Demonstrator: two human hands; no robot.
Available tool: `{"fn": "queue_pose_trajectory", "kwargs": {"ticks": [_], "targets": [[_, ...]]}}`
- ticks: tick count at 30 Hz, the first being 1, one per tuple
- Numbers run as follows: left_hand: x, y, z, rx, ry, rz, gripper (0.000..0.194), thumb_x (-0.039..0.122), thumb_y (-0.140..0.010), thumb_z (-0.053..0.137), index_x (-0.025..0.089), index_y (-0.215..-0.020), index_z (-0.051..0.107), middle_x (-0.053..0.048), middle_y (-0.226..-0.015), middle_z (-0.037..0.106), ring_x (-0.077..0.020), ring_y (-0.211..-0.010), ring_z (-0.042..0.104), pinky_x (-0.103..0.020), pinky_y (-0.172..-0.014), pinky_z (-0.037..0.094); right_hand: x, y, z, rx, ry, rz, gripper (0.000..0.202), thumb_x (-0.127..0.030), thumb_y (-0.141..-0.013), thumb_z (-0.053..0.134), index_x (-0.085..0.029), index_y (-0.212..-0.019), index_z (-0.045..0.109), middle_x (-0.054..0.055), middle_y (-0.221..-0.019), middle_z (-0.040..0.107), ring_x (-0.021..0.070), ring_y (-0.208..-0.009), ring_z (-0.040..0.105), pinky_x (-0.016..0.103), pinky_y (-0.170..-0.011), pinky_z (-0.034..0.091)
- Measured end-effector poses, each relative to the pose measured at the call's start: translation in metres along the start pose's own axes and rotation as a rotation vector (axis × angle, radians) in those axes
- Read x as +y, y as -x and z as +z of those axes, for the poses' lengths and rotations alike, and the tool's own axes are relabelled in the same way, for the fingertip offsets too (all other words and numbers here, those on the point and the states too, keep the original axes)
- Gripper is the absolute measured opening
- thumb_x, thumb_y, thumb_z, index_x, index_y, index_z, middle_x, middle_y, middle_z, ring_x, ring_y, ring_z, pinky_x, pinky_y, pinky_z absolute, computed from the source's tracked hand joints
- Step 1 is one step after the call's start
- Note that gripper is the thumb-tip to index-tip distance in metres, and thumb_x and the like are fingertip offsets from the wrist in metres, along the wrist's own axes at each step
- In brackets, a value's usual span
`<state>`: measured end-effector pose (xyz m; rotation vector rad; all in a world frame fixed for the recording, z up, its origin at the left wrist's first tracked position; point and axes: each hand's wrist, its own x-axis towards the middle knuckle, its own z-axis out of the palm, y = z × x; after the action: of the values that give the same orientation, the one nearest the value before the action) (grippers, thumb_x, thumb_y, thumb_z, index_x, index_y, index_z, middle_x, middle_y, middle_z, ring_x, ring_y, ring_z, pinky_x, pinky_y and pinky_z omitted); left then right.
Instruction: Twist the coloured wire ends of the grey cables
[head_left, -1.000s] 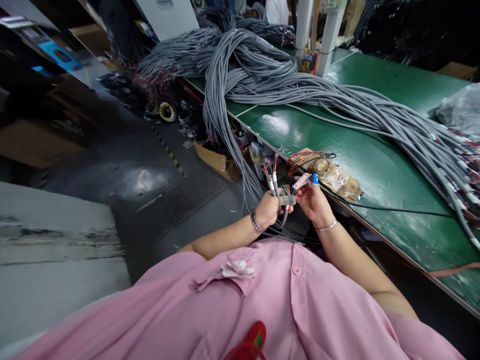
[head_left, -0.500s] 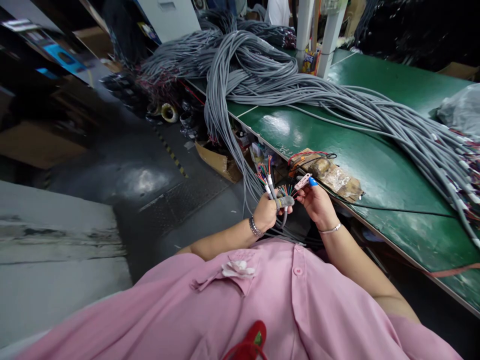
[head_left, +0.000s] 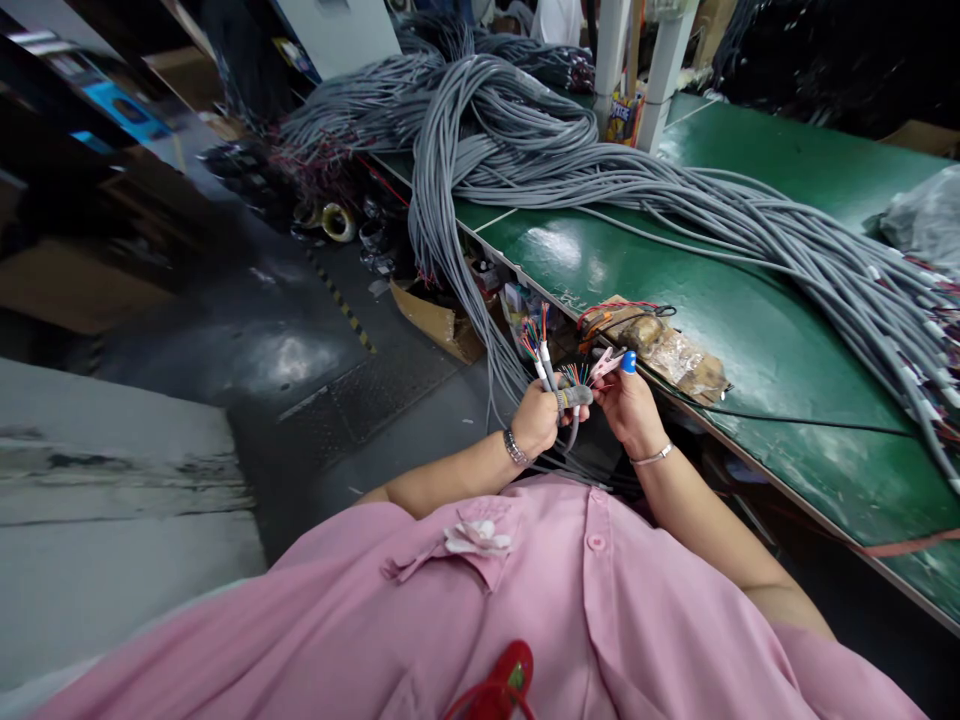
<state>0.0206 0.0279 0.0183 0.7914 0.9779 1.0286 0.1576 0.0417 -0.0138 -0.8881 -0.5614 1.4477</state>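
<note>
Grey cables with bare coloured wire ends (head_left: 535, 340) stick up from my left hand (head_left: 541, 415), which is closed round them. A grey covering wraps its thumb. Fanned thin wires (head_left: 576, 375) rise just above that thumb. Close by on the right, my right hand (head_left: 628, 402) pinches a small pale pink clip-like tool (head_left: 606, 364) by the wire tips. A blue cover (head_left: 628, 362) sits on a finger or thumb of this hand. A thin red wire runs between the two hands.
A green table (head_left: 757, 350) bears a thick bundle of grey cables (head_left: 517, 165) that hangs over its edge. Near that edge lies a taped brown block (head_left: 675, 362) with cords. An open cardboard box (head_left: 431, 322) stands on the floor.
The pink tool has turned and is seen more from its side. Both hands have shifted slightly to the right, with the cables still in the left one.
</note>
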Motion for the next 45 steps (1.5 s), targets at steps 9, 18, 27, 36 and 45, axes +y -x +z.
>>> {"fn": "queue_pose_trajectory", "kwargs": {"ticks": [9,18,27,36,45], "targets": [[-0.005,0.000,0.001,0.005,-0.018,-0.025,0.035,0.038,-0.058,0.079,0.015,-0.057,0.052,-0.001,-0.048,0.058,-0.0107,-0.044,0.055,-0.021,-0.038,0.024,0.000,-0.004,0.003,-0.004,-0.127,0.056,0.037,-0.057,-0.075,0.067,-0.021,-0.076,0.061,-0.002,-0.067,0.059,0.0103,-0.059,0.052,0.024,-0.058,0.048],[-0.001,0.015,-0.005,0.033,-0.033,0.056,0.030,0.037,-0.060,0.076,0.015,-0.060,0.056,-0.001,-0.049,0.059,-0.0100,-0.043,0.053,-0.021,-0.040,0.027,-0.011,0.002,-0.005,-0.151,-0.142,0.211,0.045,-0.065,-0.077,0.059,-0.021,-0.084,0.064,0.003,-0.084,0.067,0.0127,-0.068,0.060,0.026,-0.063,0.054],[0.001,0.009,0.004,0.075,-0.004,0.096,0.032,0.039,-0.062,0.075,0.015,-0.060,0.055,-0.001,-0.050,0.058,-0.0103,-0.046,0.055,-0.021,-0.040,0.027,-0.013,0.005,0.001,-0.049,-0.074,0.080,0.035,-0.054,-0.076,0.068,-0.019,-0.084,0.066,0.001,-0.076,0.067,0.0106,-0.063,0.058,0.022,-0.057,0.052],[-0.006,0.003,0.006,0.072,-0.009,0.078,0.032,0.039,-0.062,0.075,0.015,-0.060,0.053,0.000,-0.049,0.058,-0.0104,-0.045,0.055,-0.021,-0.039,0.026,-0.005,-0.006,0.002,-0.013,-0.229,0.104,0.030,-0.047,-0.074,0.073,-0.018,-0.077,0.066,-0.002,-0.069,0.065,0.0082,-0.059,0.056,0.021,-0.061,0.051],[-0.007,0.007,0.002,0.086,0.003,0.091,0.031,0.037,-0.061,0.075,0.015,-0.059,0.053,-0.001,-0.049,0.058,-0.0106,-0.044,0.054,-0.020,-0.038,0.027,-0.003,-0.002,-0.005,-0.062,-0.226,0.176,0.043,-0.063,-0.074,0.063,-0.021,-0.082,0.063,0.000,-0.076,0.067,0.0124,-0.067,0.062,0.025,-0.063,0.053]]}}
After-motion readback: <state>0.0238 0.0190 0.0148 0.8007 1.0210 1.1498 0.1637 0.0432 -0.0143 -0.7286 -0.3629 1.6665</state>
